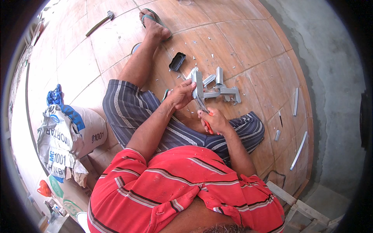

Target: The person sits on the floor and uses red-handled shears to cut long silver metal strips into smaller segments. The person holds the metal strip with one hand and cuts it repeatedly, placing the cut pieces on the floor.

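Note:
My left hand [182, 94] is closed around a short grey metal channel piece [197, 82], thumb on its side, holding it upright in front of me. In my right hand [216, 121] is a pair of snips with orange-red handles [209, 127]. Their blades [201, 104] meet the lower end of the metal piece; whether they are closed on it I cannot tell. Just beyond, several cut metal channel pieces [229, 91] lie in a loose pile on the tiles, partly hidden by the held piece.
A small black tray [177, 62] sits beyond the pile among scattered scraps. A hammer [100, 24] lies far left. White printed bags [64, 134] stand on the left. Metal strips [298, 150] and a thin dark stick [280, 119] lie right, near the tile edge. A pale frame [299, 207] is lower right.

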Motion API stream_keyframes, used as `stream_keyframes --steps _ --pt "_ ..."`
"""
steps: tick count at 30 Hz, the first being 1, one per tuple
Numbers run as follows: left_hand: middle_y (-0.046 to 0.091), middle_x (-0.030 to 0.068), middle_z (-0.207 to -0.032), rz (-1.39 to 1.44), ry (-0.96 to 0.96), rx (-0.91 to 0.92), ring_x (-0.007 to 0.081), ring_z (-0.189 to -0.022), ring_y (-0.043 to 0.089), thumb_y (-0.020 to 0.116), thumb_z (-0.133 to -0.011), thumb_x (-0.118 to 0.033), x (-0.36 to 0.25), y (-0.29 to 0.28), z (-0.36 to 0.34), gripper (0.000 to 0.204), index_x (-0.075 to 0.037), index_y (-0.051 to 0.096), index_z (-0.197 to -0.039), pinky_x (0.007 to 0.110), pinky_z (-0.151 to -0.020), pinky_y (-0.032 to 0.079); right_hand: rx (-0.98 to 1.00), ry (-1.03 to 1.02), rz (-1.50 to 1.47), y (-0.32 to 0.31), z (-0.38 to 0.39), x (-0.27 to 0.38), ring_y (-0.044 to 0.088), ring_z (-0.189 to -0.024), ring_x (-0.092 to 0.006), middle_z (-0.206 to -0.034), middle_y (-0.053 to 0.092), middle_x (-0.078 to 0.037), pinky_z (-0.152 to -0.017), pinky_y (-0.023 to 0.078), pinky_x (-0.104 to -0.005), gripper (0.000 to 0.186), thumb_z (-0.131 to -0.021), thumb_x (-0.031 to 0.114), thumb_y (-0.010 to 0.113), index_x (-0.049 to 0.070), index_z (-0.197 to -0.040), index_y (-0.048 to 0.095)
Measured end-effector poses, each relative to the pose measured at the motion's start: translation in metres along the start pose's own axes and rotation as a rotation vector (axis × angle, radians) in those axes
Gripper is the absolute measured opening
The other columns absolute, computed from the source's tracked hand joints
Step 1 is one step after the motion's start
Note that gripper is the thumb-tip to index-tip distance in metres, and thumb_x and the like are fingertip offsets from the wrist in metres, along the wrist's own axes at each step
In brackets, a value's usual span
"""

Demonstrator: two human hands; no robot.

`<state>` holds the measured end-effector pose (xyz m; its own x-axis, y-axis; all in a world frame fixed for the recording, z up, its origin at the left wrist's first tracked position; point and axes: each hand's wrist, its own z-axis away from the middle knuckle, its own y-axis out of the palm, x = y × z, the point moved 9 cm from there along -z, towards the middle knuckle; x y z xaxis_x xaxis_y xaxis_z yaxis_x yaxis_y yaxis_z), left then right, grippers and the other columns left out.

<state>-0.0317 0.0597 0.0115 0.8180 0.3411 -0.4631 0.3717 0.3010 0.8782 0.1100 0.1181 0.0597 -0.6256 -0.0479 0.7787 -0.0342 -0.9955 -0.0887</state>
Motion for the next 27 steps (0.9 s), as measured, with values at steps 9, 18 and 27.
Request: stream_keyframes --steps 9,18,27 --pt "0.067 0.0088 -0.124 -0.007 0.004 0.0 0.0231 -0.118 0.066 0.063 -0.105 -0.025 -0.002 0.007 0.002 0.039 -0.005 0.056 -0.138 0.043 -0.106 0.051 0.004 0.007 0.007 0.0 -0.001 -0.004 0.052 -0.04 -0.0106 -0.06 0.057 -0.002 -0.034 0.038 -0.0269 0.043 -0.106 0.045 0.057 0.003 -0.098 0.061" --pt "0.068 0.0097 -0.124 -0.063 -0.019 -0.06 0.0233 -0.117 0.067 0.064 -0.105 -0.026 0.0 -0.001 0.002 0.042 -0.004 0.055 -0.139 0.044 -0.107 0.05 0.012 0.047 -0.041 -0.003 0.0 -0.007 0.048 -0.038 -0.0107 -0.058 0.052 -0.001 -0.031 0.033 -0.0287 0.043 -0.106 0.044 0.058 0.002 -0.098 0.06" --pt "0.067 0.0115 -0.119 0.016 0.08 -0.195 0.0257 -0.115 0.067 0.07 -0.1 -0.023 -0.016 -0.015 -0.003 0.05 0.0 0.055 -0.141 0.045 -0.104 0.055 -0.103 -0.109 0.062 -0.014 -0.011 -0.053 0.064 -0.065 -0.0113 -0.071 0.064 -0.003 -0.061 0.051 -0.0276 0.037 -0.103 0.038 0.066 0.001 -0.106 0.065"
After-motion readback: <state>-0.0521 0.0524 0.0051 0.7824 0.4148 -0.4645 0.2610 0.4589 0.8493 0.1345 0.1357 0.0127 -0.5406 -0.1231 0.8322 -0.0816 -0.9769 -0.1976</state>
